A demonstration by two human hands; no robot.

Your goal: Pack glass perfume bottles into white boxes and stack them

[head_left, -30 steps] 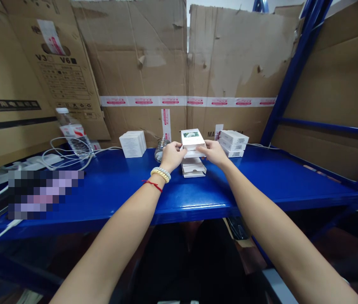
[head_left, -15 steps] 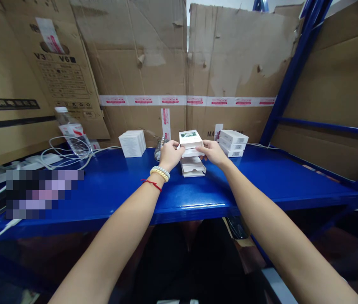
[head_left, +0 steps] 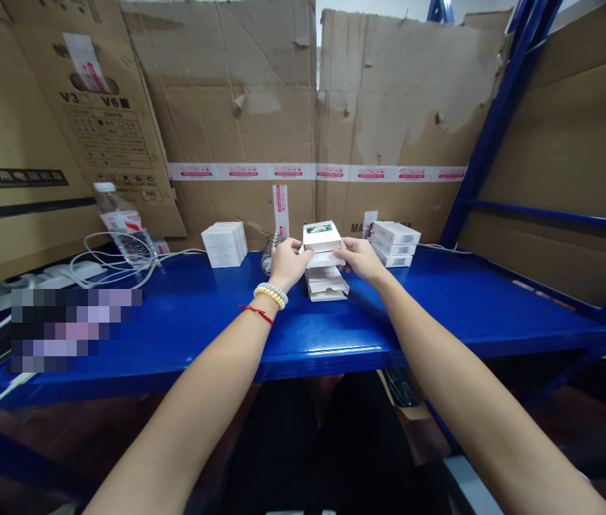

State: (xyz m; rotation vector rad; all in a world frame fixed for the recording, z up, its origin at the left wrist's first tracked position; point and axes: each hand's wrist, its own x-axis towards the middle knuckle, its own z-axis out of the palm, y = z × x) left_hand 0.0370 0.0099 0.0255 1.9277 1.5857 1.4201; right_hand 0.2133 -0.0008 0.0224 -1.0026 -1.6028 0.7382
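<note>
Near the middle of the blue shelf, both my hands are on a small white box (head_left: 323,244) with a dark green picture on its top. My left hand (head_left: 290,263) grips its left side, thumb in front. On the right side my right hand (head_left: 361,259) pinches it, fingers partly hidden behind. A paler white layer shows between my thumbs, under the picture box; whether it is a separate box or part of the same one I cannot tell. Below this is another white box (head_left: 328,295) with an open, notched front end, lying on the shelf.
White boxes (head_left: 224,244) stand in a row at the left, and more white boxes (head_left: 396,243) with barcodes are stacked at the right. A clear jar (head_left: 269,252) is behind my left hand. A plastic bottle (head_left: 128,227) and white cables (head_left: 85,247) lie left. Cardboard (head_left: 238,129) walls the back.
Nearly nothing differs. My right fingers have shifted very slightly on the white box; both hands keep their place.
</note>
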